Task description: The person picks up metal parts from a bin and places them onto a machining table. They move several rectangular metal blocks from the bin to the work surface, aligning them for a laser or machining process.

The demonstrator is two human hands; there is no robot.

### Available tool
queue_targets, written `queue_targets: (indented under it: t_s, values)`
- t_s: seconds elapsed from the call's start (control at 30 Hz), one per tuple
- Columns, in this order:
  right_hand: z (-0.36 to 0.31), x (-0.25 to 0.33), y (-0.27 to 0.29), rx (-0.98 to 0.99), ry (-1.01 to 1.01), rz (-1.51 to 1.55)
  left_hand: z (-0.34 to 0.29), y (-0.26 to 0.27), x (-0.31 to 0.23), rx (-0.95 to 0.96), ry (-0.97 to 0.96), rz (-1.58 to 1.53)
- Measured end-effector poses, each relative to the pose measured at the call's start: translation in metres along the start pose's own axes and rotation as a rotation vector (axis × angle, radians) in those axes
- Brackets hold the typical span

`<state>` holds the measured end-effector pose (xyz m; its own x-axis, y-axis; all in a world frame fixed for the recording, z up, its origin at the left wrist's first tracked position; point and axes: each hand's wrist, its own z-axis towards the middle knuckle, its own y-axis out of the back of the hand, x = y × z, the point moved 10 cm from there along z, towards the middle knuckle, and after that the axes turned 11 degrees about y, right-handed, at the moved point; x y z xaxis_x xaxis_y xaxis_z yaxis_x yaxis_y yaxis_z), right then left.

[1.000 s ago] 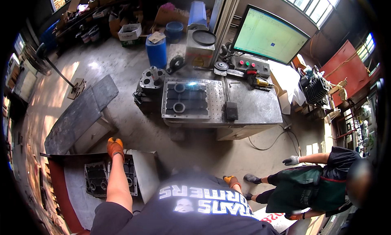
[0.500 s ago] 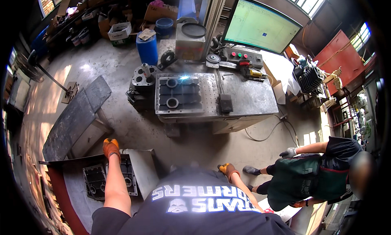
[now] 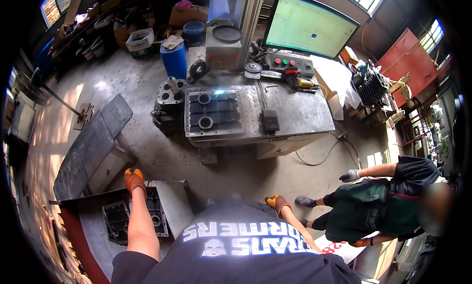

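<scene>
My left hand (image 3: 134,179), in an orange and brown work glove, is at the far rim of a low bin; its fingers are bent, and whatever they might hold is hidden. Beside my left forearm, dark metal plates with round holes (image 3: 116,222) lie in that bin (image 3: 91,212). My right hand (image 3: 278,204), gloved alike, is by my right side with its fingers curled and nothing showing in them. Ahead, neither hand touching it, a similar plate with two raised rings (image 3: 216,118) lies on the metal workbench (image 3: 300,114). A bright blue-white spark glows at its far edge.
A monitor (image 3: 310,26), a control box with coloured buttons (image 3: 289,62), a yellow power tool (image 3: 302,83) and a black pedal (image 3: 270,121) are at the bench. A co-worker in a green apron (image 3: 361,210) stands right. A cable (image 3: 319,158) lies on the floor.
The view has shifted slightly, so the bench appears a little further left and higher. The spark has moved slightly along the plate. My hands keep about the same pose.
</scene>
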<state>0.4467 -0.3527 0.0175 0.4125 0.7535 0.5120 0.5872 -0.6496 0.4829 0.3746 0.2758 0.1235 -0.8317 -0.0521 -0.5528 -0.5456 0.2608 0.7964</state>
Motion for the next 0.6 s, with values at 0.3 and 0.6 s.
queue_targets:
  t_s: [0.3, 0.6]
  values:
    - [0.024, -0.025, -0.016, 0.015, 0.029, 0.139, 0.039, -0.025, 0.024, 0.017, -0.046, 0.048]
    - [0.033, 0.007, 0.122, -0.684, 0.511, 0.804, 0.093, -0.072, 0.072, 0.151, 0.115, -0.523]
